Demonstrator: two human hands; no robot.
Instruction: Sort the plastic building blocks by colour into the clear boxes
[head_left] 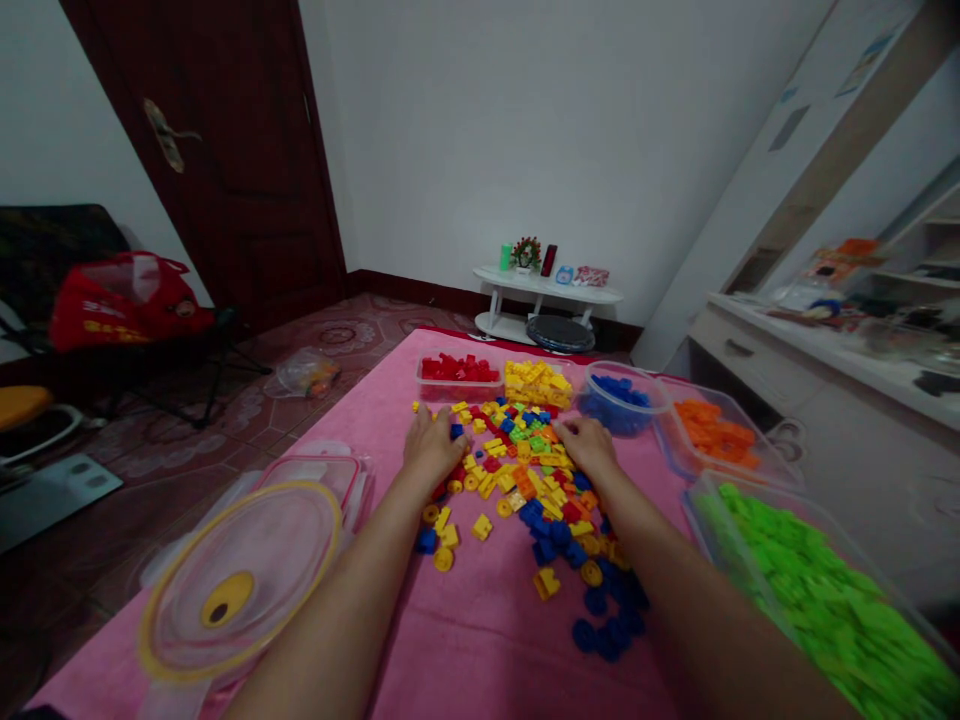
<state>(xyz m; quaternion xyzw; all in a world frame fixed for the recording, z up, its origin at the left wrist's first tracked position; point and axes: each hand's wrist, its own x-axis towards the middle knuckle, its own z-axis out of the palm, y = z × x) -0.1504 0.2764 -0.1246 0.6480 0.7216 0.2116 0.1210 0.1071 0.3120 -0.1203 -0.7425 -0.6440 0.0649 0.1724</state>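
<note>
Loose toy building bricks (517, 470) in yellow, blue, red, orange and green lie spread in a pile on the pink cloth (465, 630). My left hand (433, 447) rests at the pile's left edge, palm down, with the fingers apart over yellow and blue bricks. Across from it, my right hand (590, 445) reaches into the right side, near orange and green bricks. Its fingers are bent and look slightly apart; the fingertips are small and partly hidden. I see no brick held in either hand. Blue wheel-like pieces (611, 625) lie under my right forearm.
Along the back stand tubs of red bricks (459, 370), yellow bricks (537, 382) and blue bricks (616, 392). Down the right side are boxes of orange bricks (714, 434) and green bricks (825, 600). A round yellow-rimmed lid (244, 580) lies at left with other lids.
</note>
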